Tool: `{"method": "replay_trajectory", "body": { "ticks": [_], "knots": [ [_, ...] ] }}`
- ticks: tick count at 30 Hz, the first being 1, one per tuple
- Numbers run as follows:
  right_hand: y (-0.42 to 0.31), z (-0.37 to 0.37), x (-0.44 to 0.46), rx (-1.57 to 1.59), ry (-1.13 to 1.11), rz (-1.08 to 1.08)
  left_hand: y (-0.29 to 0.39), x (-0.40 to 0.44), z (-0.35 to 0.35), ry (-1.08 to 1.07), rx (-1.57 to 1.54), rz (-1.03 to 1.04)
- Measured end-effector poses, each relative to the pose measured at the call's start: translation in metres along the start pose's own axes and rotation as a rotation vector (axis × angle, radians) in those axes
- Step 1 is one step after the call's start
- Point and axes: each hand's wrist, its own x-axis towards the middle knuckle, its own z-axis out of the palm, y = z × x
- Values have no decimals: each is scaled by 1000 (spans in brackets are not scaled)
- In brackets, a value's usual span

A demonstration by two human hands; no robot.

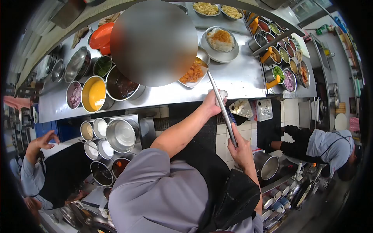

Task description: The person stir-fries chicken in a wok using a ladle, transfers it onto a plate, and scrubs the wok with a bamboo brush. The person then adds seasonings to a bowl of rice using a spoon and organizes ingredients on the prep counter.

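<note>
My right hand [240,149] is wrapped round the lower end of the handle of a long metal ladle [219,95]. The ladle's bowl, partly hidden by a round blur, is over a white plate [190,85] of orange-brown food [191,73]. Further up the handle, my left hand [212,103] is closed on a crumpled white cloth [223,94] at the counter's front edge. The handle passes in front of this hand; whether the hand also touches it I cannot tell. Beyond the ladle bowl stands a white bowl [236,51] of rice with orange topping [220,39].
Metal pots of yellow liquid [96,96], dark sauce [123,83] and chopped onion [74,94] line the counter's left. Several ingredient tins, one of chopped greens [278,72], stand right. Noodle bowls [206,8] sit behind. One person [44,167] is left, another [328,147] bends at right.
</note>
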Motion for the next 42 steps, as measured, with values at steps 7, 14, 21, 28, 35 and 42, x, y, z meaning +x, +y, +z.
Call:
{"method": "replay_trajectory", "body": {
  "ticks": [7, 14, 21, 28, 35, 42],
  "knots": [
    [12, 10, -8, -29, 44, 6, -6, -8, 26, 47, 179, 136],
    [14, -8, -83, 1144, -44, 371, -110, -23, -26, 32, 601, -82],
    [24, 36, -272, 2045, 619, 166, -260, -86, -71, -155, 1334, -740],
    [-53, 129, -465, 1474, 1912, 284, -360, -159, -101, -475, 1692, -1121],
    [-69, 213, -644, 353, 2331, 1685, -464, -188, -156, -806, 1873, -1042],
    [-50, 292, -815, -182, 1788, 2541, -588, -224, -160, -1380, 1925, -807]
  ]
}}
